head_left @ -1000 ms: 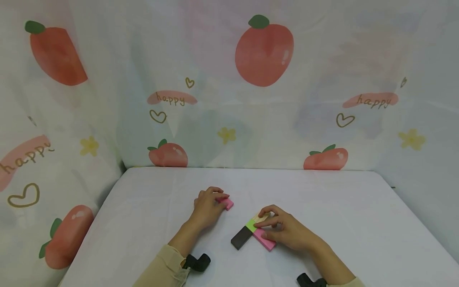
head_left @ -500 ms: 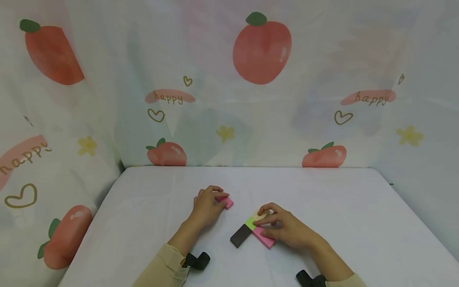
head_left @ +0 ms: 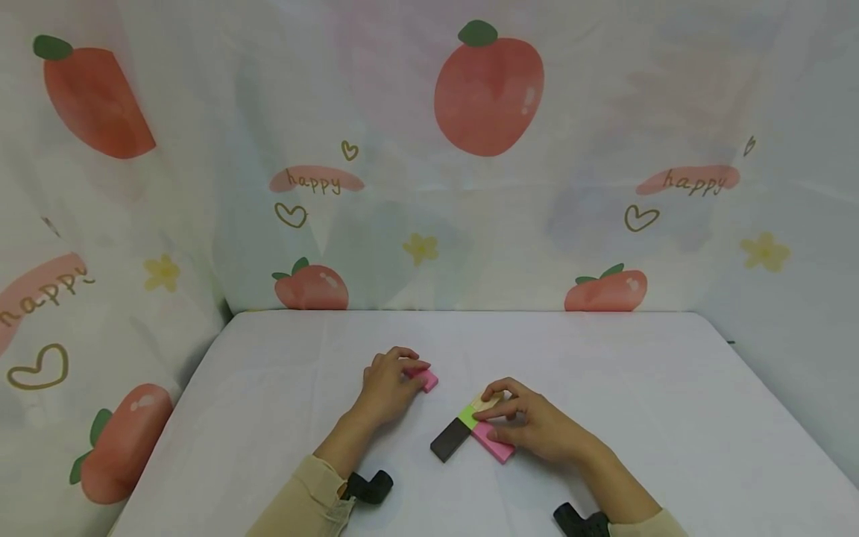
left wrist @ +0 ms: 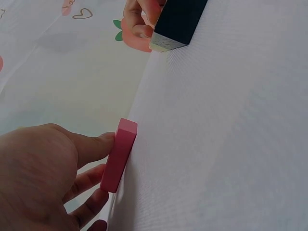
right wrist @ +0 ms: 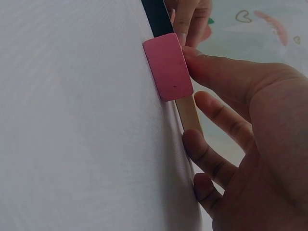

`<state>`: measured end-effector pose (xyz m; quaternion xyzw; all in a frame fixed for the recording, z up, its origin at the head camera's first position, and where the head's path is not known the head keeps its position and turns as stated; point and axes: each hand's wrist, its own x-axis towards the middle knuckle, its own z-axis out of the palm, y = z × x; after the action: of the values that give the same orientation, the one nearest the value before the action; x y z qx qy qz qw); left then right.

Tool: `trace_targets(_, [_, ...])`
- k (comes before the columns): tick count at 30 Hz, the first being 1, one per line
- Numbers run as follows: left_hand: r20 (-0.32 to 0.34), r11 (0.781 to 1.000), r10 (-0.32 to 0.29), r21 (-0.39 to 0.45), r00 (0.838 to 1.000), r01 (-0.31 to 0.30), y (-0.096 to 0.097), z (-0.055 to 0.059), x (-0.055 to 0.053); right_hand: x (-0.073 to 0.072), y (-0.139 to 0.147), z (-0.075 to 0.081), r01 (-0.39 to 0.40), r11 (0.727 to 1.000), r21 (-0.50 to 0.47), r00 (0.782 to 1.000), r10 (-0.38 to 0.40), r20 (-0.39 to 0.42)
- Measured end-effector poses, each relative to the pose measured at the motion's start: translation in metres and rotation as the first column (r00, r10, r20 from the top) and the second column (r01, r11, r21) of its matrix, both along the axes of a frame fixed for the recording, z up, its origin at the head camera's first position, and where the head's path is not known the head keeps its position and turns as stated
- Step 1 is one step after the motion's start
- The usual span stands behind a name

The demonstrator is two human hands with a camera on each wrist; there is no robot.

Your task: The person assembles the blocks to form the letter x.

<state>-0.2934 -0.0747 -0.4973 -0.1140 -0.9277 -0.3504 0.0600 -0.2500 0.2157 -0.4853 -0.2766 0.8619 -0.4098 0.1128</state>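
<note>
My left hand (head_left: 389, 391) pinches a small pink block (head_left: 429, 381) between thumb and fingers, on the white table left of a group of blocks. In the left wrist view the thumb lies along one face of this pink block (left wrist: 119, 156). In the group, a black block (head_left: 450, 440), a green piece (head_left: 468, 418) and a pale wooden block (head_left: 480, 403) form a slanting line. Another pink block (head_left: 495, 445) branches off near the green piece. My right hand (head_left: 543, 429) holds this group from the right, thumb on the pink block, fingertips over the green and wooden pieces.
The blocks lie on a white-covered table (head_left: 322, 343). Behind and to the left hangs cloth (head_left: 376, 89) printed with fruit, hearts and flowers. Black wrist-worn devices (head_left: 371, 488) sit at both cuffs.
Both hands keep their hold on the blocks. The whole head view has shifted slightly; otherwise nothing has visibly moved.
</note>
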Motion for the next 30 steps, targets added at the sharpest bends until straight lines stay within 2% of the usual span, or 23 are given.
trace_targets(18, [-0.002,1.0,0.005,-0.006,1.0,-0.005,0.0012,0.0006,0.0009,-0.0026,0.0005,-0.0021,0.023,0.999,0.043,1.0,-0.023,-0.002])
trace_targets(30, [-0.005,1.0,-0.004,-0.005,1.0,0.004,0.0007,0.0003,0.0003,-0.0023,0.0016,-0.0028,-0.006,1.0,0.001,1.0,0.006,-0.006])
